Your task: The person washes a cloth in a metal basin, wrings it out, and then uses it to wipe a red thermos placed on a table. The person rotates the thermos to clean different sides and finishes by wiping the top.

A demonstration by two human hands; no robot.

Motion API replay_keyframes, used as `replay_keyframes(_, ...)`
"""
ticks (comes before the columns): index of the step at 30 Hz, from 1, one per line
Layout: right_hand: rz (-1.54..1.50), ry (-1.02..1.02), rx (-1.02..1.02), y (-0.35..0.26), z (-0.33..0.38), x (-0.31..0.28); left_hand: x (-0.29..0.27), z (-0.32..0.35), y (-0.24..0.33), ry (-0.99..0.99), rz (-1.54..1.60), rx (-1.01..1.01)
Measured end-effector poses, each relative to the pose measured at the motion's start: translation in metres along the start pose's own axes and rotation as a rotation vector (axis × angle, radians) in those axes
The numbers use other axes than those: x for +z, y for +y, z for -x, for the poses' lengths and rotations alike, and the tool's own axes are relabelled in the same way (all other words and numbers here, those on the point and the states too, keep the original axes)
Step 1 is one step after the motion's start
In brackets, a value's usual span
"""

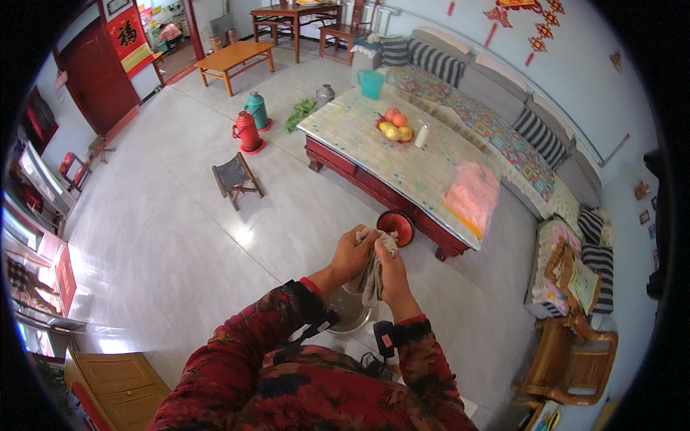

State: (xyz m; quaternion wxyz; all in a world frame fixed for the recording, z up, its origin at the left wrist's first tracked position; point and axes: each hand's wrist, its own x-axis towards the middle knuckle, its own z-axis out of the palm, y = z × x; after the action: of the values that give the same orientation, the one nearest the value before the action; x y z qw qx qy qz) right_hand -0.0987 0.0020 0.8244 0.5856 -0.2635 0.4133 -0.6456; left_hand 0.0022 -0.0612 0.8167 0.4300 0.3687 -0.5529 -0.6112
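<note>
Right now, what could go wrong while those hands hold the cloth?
If the cloth is wet, drips might miss the basin and make the shiny floor slippery. It could drop if the left grip or right grip loosens. A step forward might knock the red-lined container beside the table.

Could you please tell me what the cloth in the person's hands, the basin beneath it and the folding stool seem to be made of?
Cloth: probably cotton, matte, judging by its soft, bunched folds.
Basin: perhaps metal, smooth, from its pale, shiny rim; much is hidden.
Folding stool: apparently wooden, from its brown legs, with a dark seat, possibly fabric or webbing.
</note>
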Motion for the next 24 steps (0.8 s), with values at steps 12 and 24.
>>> replay_keyframes(12,0.289,-0.132,0.028,0.067,-0.107,0.108,-0.125,-0.078,-0.048,0.100,0.322,-0.078)
replay_keyframes(24,0.105,-0.101,0.162,0.157,-0.330,0.285,-0.413,-0.213,0.014,0.192,0.365,-0.385)
